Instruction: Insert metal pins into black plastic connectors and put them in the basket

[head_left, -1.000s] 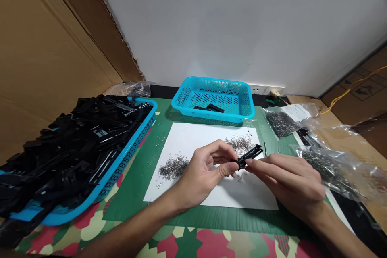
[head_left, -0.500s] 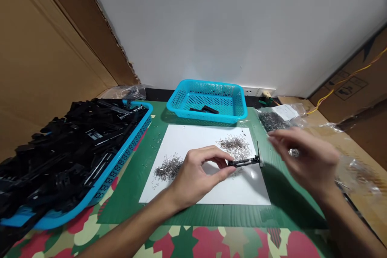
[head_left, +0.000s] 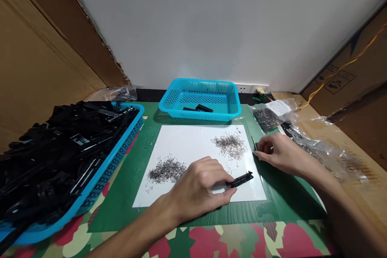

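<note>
Between thumb and fingers, my left hand [head_left: 205, 185] grips one end of a slim black plastic part [head_left: 240, 179] over the lower right of a white sheet [head_left: 193, 141]. My right hand [head_left: 276, 151] is at the sheet's right edge, its fingertips closed on a thin metal tool [head_left: 254, 144] that points up and left. Two piles of tiny bent wire pieces lie on the sheet: a dark pile [head_left: 167, 170] beside my left hand and a browner pile [head_left: 230, 145] above the black part.
A blue basket [head_left: 111, 163] heaped with black parts fills the left. Behind the sheet stands another blue basket [head_left: 199, 116] holding a few black parts. Clear bags of small metal pieces [head_left: 266, 117] lie at the right, near cardboard [head_left: 356, 145] and a yellow cable [head_left: 341, 67].
The black part in my left hand has moved down towards the sheet. My right hand has come down and left, and its fingertips are now on the thin tool. The view has shifted slightly.
</note>
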{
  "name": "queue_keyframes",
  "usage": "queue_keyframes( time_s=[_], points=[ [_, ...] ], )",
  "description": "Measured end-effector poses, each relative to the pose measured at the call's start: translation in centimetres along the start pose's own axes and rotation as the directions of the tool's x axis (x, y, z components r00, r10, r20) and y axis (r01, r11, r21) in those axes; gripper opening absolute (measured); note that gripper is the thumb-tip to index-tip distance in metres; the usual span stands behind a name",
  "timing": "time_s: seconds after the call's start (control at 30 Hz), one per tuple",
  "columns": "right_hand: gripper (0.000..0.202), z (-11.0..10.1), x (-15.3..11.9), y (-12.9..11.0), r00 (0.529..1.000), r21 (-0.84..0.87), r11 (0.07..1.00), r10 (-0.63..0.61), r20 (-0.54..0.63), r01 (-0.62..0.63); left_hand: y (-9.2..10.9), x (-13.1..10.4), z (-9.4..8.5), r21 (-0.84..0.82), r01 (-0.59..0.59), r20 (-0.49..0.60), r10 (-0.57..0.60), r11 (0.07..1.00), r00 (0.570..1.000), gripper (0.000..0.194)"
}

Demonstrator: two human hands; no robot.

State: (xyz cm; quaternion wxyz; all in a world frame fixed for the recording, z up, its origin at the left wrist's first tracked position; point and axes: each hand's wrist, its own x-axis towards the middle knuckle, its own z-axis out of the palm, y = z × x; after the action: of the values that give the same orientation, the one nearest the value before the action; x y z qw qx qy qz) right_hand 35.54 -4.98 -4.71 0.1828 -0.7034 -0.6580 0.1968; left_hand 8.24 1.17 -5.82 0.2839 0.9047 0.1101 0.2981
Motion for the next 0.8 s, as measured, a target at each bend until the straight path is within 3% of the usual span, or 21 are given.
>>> queue_keyframes(
  time_s=[0.13, 0.23, 0.3, 0.37, 0.47, 0.57, 0.67, 0.8],
  points=[
    [0.015, -0.1, 0.1, 0.2, 0.998, -0.054, 0.997, 0.051, 0.03, -0.049, -0.4, 0.0, -0.1, 0.077, -0.017, -0.008, 0.018, 0.997, 1.0, 0.002],
    [0.012, -0.5, 0.1, 0.1, 0.99, -0.042, 0.998, 0.042, -0.132, -0.048, -0.5, 0.0, -0.1, 0.091, -0.032, -0.021, 0.034, 0.995, 0.999, 0.004],
    [0.01, -0.8, 0.1, -0.2, 0.961, 0.079, 0.997, 0.022, -0.275, -0.001, -0.5, 0.0, 0.0, 0.109, -0.043, -0.019, 0.046, 0.993, 0.999, 0.004],
    [0.014, -0.8, 0.0, -1.0, 0.946, 0.312, 0.946, 0.016, -0.324, 0.091, -0.5, 0.0, 0.0, 0.124, -0.043, -0.01, 0.044, 0.991, 0.999, 0.004],
    [0.015, 0.0, -0.4, -2.7, 0.971, 0.677, 0.714, -0.015, -0.238, 0.177, -0.5, 0.0, 0.0, 0.121, -0.025, -0.013, 0.026, 0.992, 1.0, 0.006],
    [0.025, 1.2, -0.9, -4.7, 0.995, 0.811, 0.577, -0.034, -0.098, 0.1, -0.6, 0.0, 0.1, 0.097, -0.011, -0.028, 0.014, 0.995, 1.0, 0.009],
    [0.026, 2.1, -1.3, -6.1, 0.999, 0.801, 0.599, -0.032, 0.037, -0.01, -0.8, -0.1, 0.2, 0.068, 0.016, -0.035, -0.014, 0.998, 0.999, 0.01],
    [0.02, 2.3, -1.6, -6.6, 0.997, 0.764, 0.644, -0.024, 0.075, -0.042, -0.7, 0.0, 0.2, 0.068, 0.022, -0.028, -0.02, 0.997, 0.999, 0.01]
  ],
)
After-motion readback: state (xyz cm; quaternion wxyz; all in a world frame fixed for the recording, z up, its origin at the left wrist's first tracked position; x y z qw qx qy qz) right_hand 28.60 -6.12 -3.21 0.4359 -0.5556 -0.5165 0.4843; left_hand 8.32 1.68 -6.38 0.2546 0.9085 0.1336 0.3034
